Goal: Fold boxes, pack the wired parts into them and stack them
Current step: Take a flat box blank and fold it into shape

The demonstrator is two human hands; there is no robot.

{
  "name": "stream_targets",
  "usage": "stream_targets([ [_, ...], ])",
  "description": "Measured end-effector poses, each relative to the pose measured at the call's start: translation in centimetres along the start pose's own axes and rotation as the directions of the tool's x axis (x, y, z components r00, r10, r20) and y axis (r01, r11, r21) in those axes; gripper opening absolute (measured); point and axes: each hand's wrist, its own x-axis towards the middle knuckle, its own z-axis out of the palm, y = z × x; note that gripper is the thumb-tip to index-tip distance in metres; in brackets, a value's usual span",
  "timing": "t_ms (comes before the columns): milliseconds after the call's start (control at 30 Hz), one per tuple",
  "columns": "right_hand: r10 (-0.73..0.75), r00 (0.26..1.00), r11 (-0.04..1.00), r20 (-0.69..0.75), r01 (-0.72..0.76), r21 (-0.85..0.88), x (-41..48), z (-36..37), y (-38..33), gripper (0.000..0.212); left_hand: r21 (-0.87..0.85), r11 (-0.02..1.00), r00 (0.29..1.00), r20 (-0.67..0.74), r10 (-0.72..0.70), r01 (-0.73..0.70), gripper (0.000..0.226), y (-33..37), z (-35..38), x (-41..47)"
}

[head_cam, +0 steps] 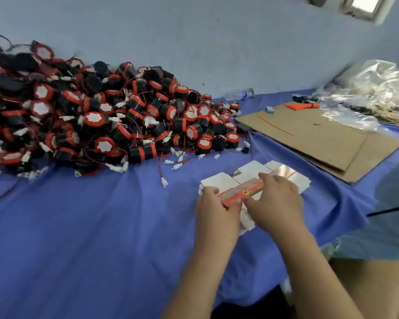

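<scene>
A flat, unfolded box blank (242, 191), red and orange outside and white inside, is held just above the blue cloth (90, 226). My left hand (214, 210) grips its left end. My right hand (275, 199) holds its right end from above, fingers curled over the edge. More white box blanks (253, 171) lie spread under and behind it. A big heap of black-and-red round wired parts (97, 120) with white connectors fills the left and middle of the table.
A flat brown cardboard sheet (313, 139) lies at the right. Crumpled clear plastic bags (373, 93) sit behind it. A plastic water bottle (240, 94) lies by the wall. A loose red wire with white plug (162, 178) lies near the blanks. The table edge drops off at right.
</scene>
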Motion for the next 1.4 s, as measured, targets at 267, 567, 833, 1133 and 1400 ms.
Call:
stream_targets([
  [267, 0.082, 0.98, 0.997, 0.181, -0.082, -0.009, 1.3, 0.2, 2.9, 0.054, 0.142, 0.99, 1.0, 0.013, -0.006, 0.004, 0.036, 0.0, 1.8, -0.2],
  [567, 0.12, 0.985, 0.941, 0.126, -0.153, 0.301, 1.5, -0.3, 3.6, 0.061, -0.178, 0.984, 0.999, -0.02, -0.033, 0.029, 0.044, 1.0, 1.5, -0.5],
  [833, -0.235, 0.964, 0.757, 0.125, 0.101, 0.645, 0.1, -3.8, 1.6, 0.073, -0.291, 0.941, 0.98, -0.145, 0.136, -0.174, 0.044, 1.2, -2.8, -0.9],
  [1133, -0.597, 0.77, 0.669, 0.227, 0.321, 0.67, -4.1, -1.2, -9.4, 0.077, -0.043, 0.942, 0.905, -0.298, 0.305, -0.332, 0.044, 0.6, -15.6, -2.9],
  [1400, -0.674, 0.591, 0.512, 0.443, -0.057, 0.857, -8.9, 2.8, -18.5, 0.048, 0.081, 0.965, 0.896, -0.359, 0.262, -0.249, 0.042, -4.0, -25.8, -4.8],
])
